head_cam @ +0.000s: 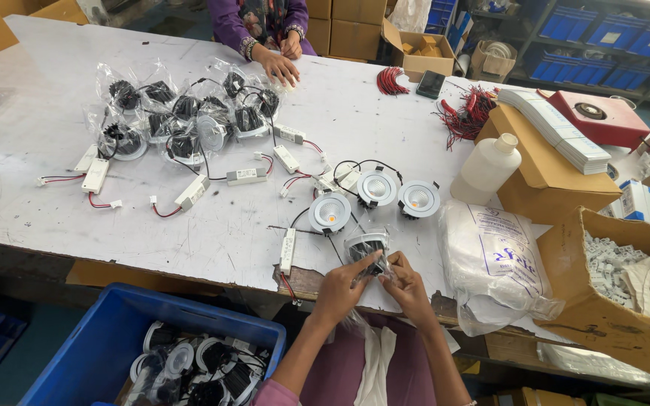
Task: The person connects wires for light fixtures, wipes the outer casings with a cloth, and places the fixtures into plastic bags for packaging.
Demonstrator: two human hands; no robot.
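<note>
Near table edge (189, 259), left to right: left hand (338, 289), fingers curled, pinching crinkly clear bag (370, 252) around a round black-finned downlight (365, 246) (white rim half hidden); right hand (408, 289) gripping the same bag from the right, fingertips touching. Farther right, soft white plastic sack (494, 259), then cardboard box (603, 331).

bagged lamp (365, 246) at table (54, 90) edge, crate (107, 338) below left
</note>
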